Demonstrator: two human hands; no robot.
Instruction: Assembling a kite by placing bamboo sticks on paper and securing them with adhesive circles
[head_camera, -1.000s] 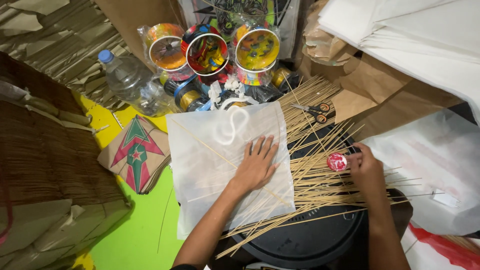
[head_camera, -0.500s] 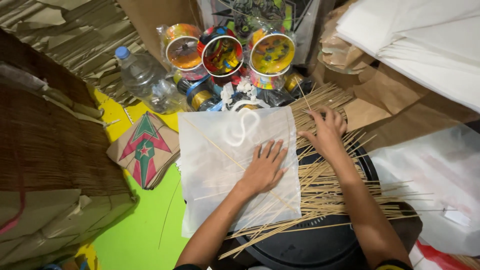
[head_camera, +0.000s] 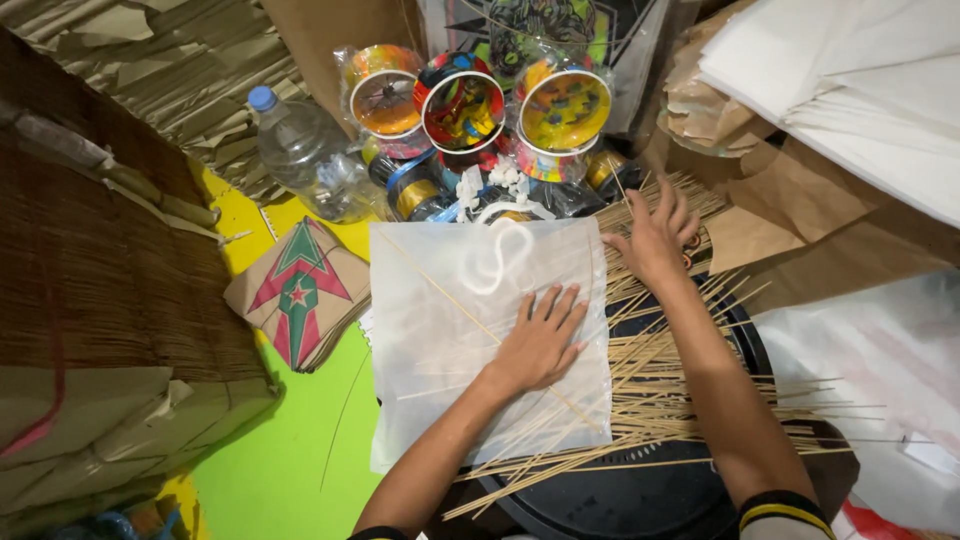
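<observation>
A translucent white paper sheet (head_camera: 470, 340) is spread flat over a round black surface (head_camera: 640, 490); it is pinned by the left hand (head_camera: 540, 340), which lies palm down with the fingers spread and closes on nothing. A single thin stick (head_camera: 450, 300) is seen running slantwise across the sheet, from its upper left toward the left hand; whether it lies over or under the paper cannot be told. The right hand (head_camera: 655, 235) is laid on the upper end of a loose heap of thin bamboo sticks (head_camera: 680, 390), its fingers splayed open and touching them; nothing is seen to be pinched, though what lies beneath the palm is hidden. The heap is fanned out just beside the sheet's right edge, partly tucked under its lower right corner.

Beyond the sheet's top edge three round spools (head_camera: 465, 105) with bright patterned faces are stood, wrapped in clear plastic; darker reels banded in gold (head_camera: 415, 190) are packed below them. A clear plastic bottle (head_camera: 305, 155) with a blue cap is laid tilted to their left; its contents cannot be made out. A stack of brown paper kites (head_camera: 300, 290) printed in red and green is set left of the sheet, on a green and yellow floor (head_camera: 290, 450); stacked white sheets (head_camera: 850, 90) are seen at the upper right.
</observation>
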